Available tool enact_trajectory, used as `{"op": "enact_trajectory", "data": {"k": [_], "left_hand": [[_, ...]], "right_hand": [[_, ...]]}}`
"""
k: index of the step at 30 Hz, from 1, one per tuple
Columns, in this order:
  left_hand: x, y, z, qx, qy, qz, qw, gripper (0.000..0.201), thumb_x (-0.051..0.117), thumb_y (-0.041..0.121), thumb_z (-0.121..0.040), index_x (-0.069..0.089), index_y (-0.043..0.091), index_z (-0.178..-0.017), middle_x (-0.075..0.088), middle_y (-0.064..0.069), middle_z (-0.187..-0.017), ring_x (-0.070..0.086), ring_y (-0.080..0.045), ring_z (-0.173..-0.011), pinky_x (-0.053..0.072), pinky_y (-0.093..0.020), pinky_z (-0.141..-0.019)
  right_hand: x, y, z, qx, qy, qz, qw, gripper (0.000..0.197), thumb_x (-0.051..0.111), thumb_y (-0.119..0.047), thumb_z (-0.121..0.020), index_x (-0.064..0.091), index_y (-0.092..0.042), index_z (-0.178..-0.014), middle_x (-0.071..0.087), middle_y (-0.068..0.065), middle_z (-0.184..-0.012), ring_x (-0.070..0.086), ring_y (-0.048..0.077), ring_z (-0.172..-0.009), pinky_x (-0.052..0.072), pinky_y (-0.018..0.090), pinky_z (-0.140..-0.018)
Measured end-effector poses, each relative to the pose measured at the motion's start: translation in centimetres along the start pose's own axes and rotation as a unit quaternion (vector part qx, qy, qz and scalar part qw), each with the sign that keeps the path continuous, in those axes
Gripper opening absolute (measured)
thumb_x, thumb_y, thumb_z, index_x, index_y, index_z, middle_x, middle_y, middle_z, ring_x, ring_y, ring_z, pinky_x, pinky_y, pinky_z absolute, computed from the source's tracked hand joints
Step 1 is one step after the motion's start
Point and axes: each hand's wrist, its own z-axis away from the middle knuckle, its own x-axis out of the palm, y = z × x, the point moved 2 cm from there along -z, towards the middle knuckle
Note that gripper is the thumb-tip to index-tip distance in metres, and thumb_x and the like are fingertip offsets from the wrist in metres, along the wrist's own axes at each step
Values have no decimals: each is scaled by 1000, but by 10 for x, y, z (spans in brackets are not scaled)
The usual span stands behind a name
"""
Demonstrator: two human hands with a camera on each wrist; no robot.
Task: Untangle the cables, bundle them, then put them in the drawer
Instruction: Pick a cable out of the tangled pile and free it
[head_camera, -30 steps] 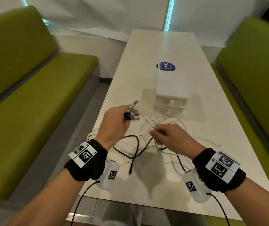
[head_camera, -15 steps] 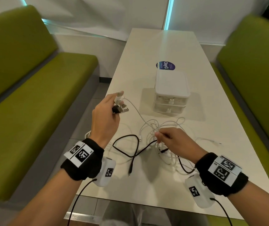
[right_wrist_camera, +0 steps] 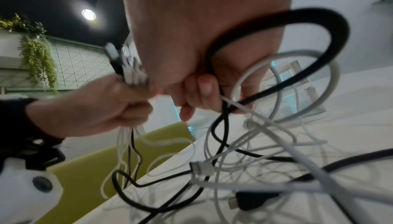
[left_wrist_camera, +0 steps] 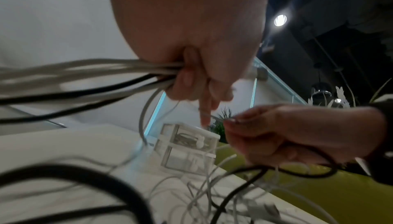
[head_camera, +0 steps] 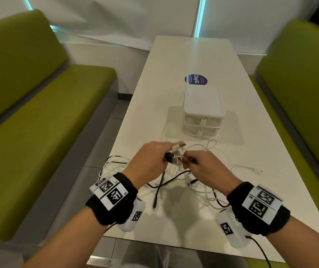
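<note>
The left hand [head_camera: 148,163] is fisted round a fan of plug ends [head_camera: 175,156], white ones and one black, with their leads trailing back out under the palm. The right hand [head_camera: 205,167] is closed too, pinching a thin white lead just beside those plugs and, in the right wrist view, hooking a loop of black cable [right_wrist_camera: 282,31] with its curled fingers [right_wrist_camera: 199,91]. The two hands sit almost touching, low over the counter [head_camera: 174,60].

Below them the rest of the cables [head_camera: 176,182] lie in a loose heap, white strands crossing a black one, with a free plug resting on the counter near the front edge and another white end stretched off to the right. The drawers [head_camera: 202,115], a small white stack, stand beyond the heap, both shut from what I can see, the upper one apparently holding something coiled already.

The trouble I would watch for is pulling. If the right hand draws its lead away while that black loop is caught on its fingers, the crossings below may cinch into a knot rather than open. A hard tug could also drag the heap toward the near edge and let plugs slip over. And the left hand holds many ends at once; a slack grip there could drop one back into the pile.
</note>
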Motion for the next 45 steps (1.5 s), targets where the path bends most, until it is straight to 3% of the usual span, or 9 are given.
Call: {"op": "enact_trajectory", "data": {"k": [5, 10, 15, 21, 24, 27, 30, 36, 45], "left_hand": [[3, -3, -2, -77, -61, -66, 993, 28, 50, -1, -83, 44, 22, -68, 59, -2, -76, 57, -30, -81, 32, -32, -61], [-16, -10, 1, -111, 61, 70, 989, 30, 50, -6, -82, 71, 15, -90, 74, 2, -94, 67, -20, -92, 53, -35, -83], [-43, -19, 0, -174, 221, 187, 941, 43, 44, -10, -83, 58, 25, -63, 71, 1, -93, 64, -13, -99, 46, -20, -83], [-37, -35, 2, -238, 219, 102, 941, 32, 43, -5, -87, 63, 15, -73, 71, -2, -91, 60, -16, -86, 43, -26, -73], [-33, -31, 3, -184, 226, 24, 956, 26, 45, -9, -86, 64, 9, -90, 71, -3, -98, 62, -19, -83, 50, -33, -73], [-20, -13, 4, -50, 166, 35, 984, 64, 48, -18, -79, 57, 18, -131, 67, 2, -117, 64, -5, -95, 52, -26, -92], [-10, -5, 5, 7, 118, 27, 993, 86, 48, -18, -76, 36, 30, -147, 56, 5, -138, 68, -17, -103, 58, -41, -83], [4, 5, 4, 14, 6, -49, 999, 86, 48, -8, -75, 39, 43, -144, 36, 8, -155, 58, -23, -121, 52, -42, -92], [12, 5, 3, -33, -85, -127, 988, 47, 47, 0, -84, 57, 19, -125, 41, 6, -151, 55, -27, -122, 48, -43, -93]], "right_hand": [[0, 4, 3, -22, 3, 31, 999, 36, 49, -41, -99, 61, -22, -71, 55, -5, -56, 51, 8, -52, 34, 20, -51], [2, 9, 3, 8, 13, 17, 1000, 52, 43, -47, -100, 57, -10, -65, 58, 0, -59, 50, 8, -50, 39, 24, -56], [0, 9, 4, 11, 8, -11, 1000, 47, 44, -42, -101, 48, -25, -57, 57, -6, -60, 60, 14, -63, 47, 32, -68], [3, 13, 8, 22, -12, -29, 999, 39, 45, -38, -101, 54, -28, -65, 61, -19, -57, 58, 2, -56, 40, 21, -58], [3, 15, 9, 32, -11, -46, 998, 37, 43, -34, -102, 61, -22, -73, 66, -2, -56, 58, 4, -54, 41, 20, -62], [-1, 14, 6, 37, -3, -51, 998, 36, 41, -34, -103, 62, -22, -77, 63, 2, -50, 60, 8, -53, 44, 22, -67], [-3, 11, 4, 46, -7, -48, 998, 35, 42, -33, -103, 61, -24, -75, 60, -11, -50, 58, 10, -47, 47, 25, -61], [3, 6, 5, 51, -51, -51, 996, 30, 45, -27, -102, 67, -19, -83, 59, -23, -55, 54, 8, -46, 46, 22, -54], [2, 10, 12, 1, -62, -29, 998, 24, 51, -31, -100, 69, -18, -90, 63, -5, -61, 58, 3, -56, 45, 23, -62]]}}
